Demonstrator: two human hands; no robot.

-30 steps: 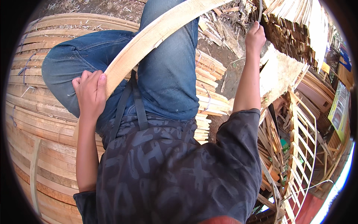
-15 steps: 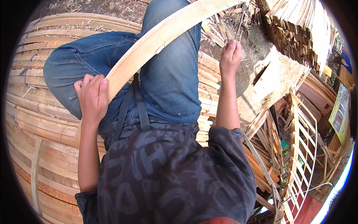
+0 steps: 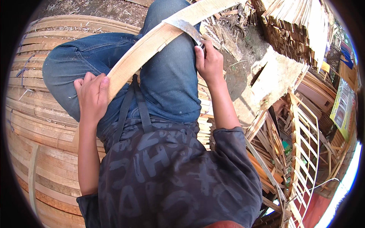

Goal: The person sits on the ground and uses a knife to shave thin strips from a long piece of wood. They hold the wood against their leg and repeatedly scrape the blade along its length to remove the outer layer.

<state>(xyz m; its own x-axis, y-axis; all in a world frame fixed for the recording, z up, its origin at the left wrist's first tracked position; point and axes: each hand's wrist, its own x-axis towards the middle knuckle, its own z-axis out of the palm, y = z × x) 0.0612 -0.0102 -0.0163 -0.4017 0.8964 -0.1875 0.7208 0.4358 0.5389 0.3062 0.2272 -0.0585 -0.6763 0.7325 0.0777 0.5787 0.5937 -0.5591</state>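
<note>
A long pale wooden plank (image 3: pixel 146 49) lies slantwise across my thighs, its far end running past the top edge of the view. My left hand (image 3: pixel 92 93) is closed around its near end, thumb along the side. In my right hand (image 3: pixel 210 60) is a machete (image 3: pixel 186 27), gripped by its handle, which the fingers mostly hide. The broad metal blade rests across the plank's face above my right knee, its tip near the plank's left edge. A rough, splintered nick shows on the plank's right edge, below the blade.
Stacked wooden strips (image 3: pixel 45 114) lie under and left of my legs, some tied with string. Ahead right stands a tall pile of thin boards (image 3: pixel 296 26). A sunlit slab (image 3: pixel 270 79), loose offcuts (image 3: pixel 268 148) and a slatted wooden frame (image 3: pixel 304 159) lie to the right.
My right hand has moved left and inward, bringing the machete from out beside the knee onto the plank. The left hand keeps its hold on the plank.
</note>
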